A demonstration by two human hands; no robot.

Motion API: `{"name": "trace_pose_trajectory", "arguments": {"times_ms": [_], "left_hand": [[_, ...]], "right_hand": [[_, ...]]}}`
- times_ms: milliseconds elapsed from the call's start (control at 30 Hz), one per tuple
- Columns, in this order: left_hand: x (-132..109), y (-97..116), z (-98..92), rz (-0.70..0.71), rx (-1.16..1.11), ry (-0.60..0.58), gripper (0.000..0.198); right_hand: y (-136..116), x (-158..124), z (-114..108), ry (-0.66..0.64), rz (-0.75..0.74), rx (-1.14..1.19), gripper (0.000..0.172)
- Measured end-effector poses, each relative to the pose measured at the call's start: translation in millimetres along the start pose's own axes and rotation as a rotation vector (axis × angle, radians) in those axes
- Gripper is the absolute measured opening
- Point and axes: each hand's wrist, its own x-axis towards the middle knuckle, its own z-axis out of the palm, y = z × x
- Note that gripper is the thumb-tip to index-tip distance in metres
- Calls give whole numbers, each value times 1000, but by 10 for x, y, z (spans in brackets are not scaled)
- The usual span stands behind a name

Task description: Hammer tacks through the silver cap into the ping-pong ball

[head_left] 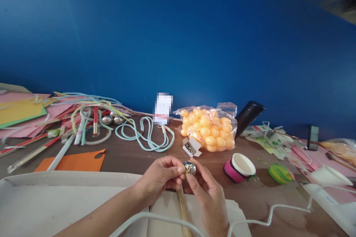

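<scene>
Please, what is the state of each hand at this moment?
Left hand: closed in a pinch at the ball; whether it grips something small there cannot be told.
Right hand: closed, holding the ball.

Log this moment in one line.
left hand: at silver ball | right hand: holding it | beyond: white box, bagged orange balls

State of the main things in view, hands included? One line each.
silvery ball: held at the fingertips
left hand: fingertips pinched beside the silvery ball
right hand: closed on the silvery ball
small white box: open, shiny bits inside
clear bag: filled with orange balls
light blue lanyard: lying in loops
pink-banded cup: uncovered, mouth up
black cylinder: tilted
orange sheet: lying, notched
</scene>
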Motion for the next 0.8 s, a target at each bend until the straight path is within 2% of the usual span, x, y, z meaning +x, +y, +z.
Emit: {"name": "trace_pose_trajectory", "arguments": {"times_ms": [367,800], "left_hand": [[-2,-36,26,50,51,2,19],[5,-46,32,71,96,-11,22]], "right_hand": [[16,10,-17,29,-66,-128,35],[32,-19,-12,11,-64,-98,37]]}}
